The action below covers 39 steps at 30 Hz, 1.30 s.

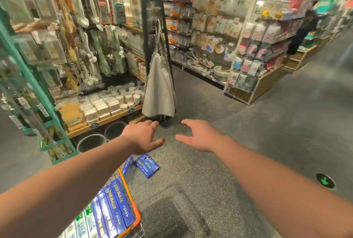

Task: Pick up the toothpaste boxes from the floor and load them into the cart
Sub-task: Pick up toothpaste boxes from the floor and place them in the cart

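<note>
**Two boxes to collect, both hands empty**

Left hand [142, 136] and right hand [198, 135] stretched forward above the floor [210, 171], both wide, fingers spread, holding nothing. Below the left hand in the view, one blue toothpaste box [146, 165] lying flat on the floor, just beside the cart [125, 182]. A second box [127, 165], also blue, tilted against the orange rim of the cart; impossible to say for sure whether inside or outside the wire. In the cart already, blue packs [118, 205] standing on edge in a row, with green-and-white packs [86, 222] next to them. Probably close to the end of the task, then.

For the step in hand: bend the knees and bring the body down first, since too high now for touching the floor. Lower the left hand, the nearer one, onto the flat box. Take it across the narrow width, thumb on one long side and fingers on the other, not by a corner: light cardboard by the look, easy to crush or to let slip. Lift straight up, without pushing toward the tilted box, otherwise a risk of knocking that one down. Keep the right hand free for the second box or for steadying the cart. Set down on edge, beside the row, so as to save room.
</note>
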Available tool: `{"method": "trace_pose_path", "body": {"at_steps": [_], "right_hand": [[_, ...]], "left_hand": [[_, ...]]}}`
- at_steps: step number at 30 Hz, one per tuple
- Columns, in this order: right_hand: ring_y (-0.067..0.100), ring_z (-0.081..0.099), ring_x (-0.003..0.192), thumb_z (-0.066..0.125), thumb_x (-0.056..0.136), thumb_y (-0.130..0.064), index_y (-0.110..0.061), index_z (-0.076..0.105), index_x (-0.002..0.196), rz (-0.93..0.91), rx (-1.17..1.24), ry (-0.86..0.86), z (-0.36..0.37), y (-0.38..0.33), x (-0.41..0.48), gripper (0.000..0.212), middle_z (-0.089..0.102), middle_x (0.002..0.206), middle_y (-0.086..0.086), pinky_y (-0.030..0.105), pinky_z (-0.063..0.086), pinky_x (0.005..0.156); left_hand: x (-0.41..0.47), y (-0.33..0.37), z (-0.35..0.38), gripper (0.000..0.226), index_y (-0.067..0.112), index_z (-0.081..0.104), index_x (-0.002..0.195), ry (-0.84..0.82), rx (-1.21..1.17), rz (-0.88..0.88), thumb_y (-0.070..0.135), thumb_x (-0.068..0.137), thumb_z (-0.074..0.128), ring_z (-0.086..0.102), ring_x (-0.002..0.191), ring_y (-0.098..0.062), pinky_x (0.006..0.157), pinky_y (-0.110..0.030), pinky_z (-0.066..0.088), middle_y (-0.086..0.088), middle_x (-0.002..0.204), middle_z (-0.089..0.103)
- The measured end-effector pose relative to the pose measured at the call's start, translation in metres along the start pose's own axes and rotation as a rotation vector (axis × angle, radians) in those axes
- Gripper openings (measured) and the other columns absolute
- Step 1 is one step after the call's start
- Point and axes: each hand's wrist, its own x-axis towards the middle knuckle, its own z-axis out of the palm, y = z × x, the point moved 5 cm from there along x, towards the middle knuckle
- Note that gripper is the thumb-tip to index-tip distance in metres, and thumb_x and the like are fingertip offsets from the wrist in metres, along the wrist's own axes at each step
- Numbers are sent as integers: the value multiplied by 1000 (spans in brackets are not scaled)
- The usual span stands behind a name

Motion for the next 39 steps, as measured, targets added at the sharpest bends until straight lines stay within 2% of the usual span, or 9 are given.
{"method": "trace_pose_path", "body": {"at_steps": [4,8,13,17,19,24,29,37,39], "right_hand": [[22,58,124,58,88,-71,-34,37,154,-17,0,-29,-2,19,51,79,57,142,-1,46,50,101],[22,54,129,60,90,-67,-31,35,156,-65,-4,-98,7,29,125,80,51,150,0,41,47,103],[22,54,130,59,90,-67,-32,34,157,-62,-4,-166,8,40,223,80,50,152,-1,39,46,102],[20,57,126,58,89,-69,-30,34,157,-110,-30,-224,8,45,297,81,57,145,0,41,49,102],[20,58,125,58,88,-70,-30,34,156,-148,-39,-246,13,45,334,83,59,142,0,43,50,102],[22,51,135,61,90,-66,-24,36,157,-338,-63,-319,33,36,431,83,51,152,3,38,44,108],[24,53,134,63,90,-61,-21,43,153,-563,-82,-378,53,15,522,76,56,148,6,37,44,109],[25,49,138,61,88,-67,-23,39,155,-905,-204,-594,101,-64,602,83,50,153,4,41,43,111],[24,49,138,61,88,-67,-21,39,155,-975,-211,-630,118,-88,611,84,50,154,4,40,42,112]], "left_hand": [[47,-11,10,82,21,35,152,-40,14,-43,76,92,35,60,119,-28,85,-43,55,-4,142,54],[115,-39,30,77,22,39,149,-45,-6,-83,74,92,38,61,118,-26,85,-43,55,-2,141,54],[194,-87,56,82,21,37,150,-114,-25,-117,77,91,35,61,117,-29,81,-42,56,-5,144,52],[240,-123,66,80,21,35,151,-142,-49,-173,75,92,37,60,120,-25,73,-37,50,-3,146,51],[259,-140,75,79,20,37,150,-157,-67,-218,75,92,37,59,119,-25,77,-39,53,-3,143,53],[300,-183,98,80,20,35,151,-204,-99,-374,74,92,39,60,119,-27,85,-44,56,-3,144,52],[317,-219,112,76,21,42,145,-231,-132,-626,74,90,41,58,123,-27,89,-44,53,-3,141,53],[283,-245,135,79,21,45,139,-269,-260,-1011,77,85,32,61,113,-27,76,-40,50,-3,128,59],[273,-257,150,75,19,44,141,-282,-277,-1079,74,90,37,60,114,-28,79,-40,52,-3,129,58]]}}
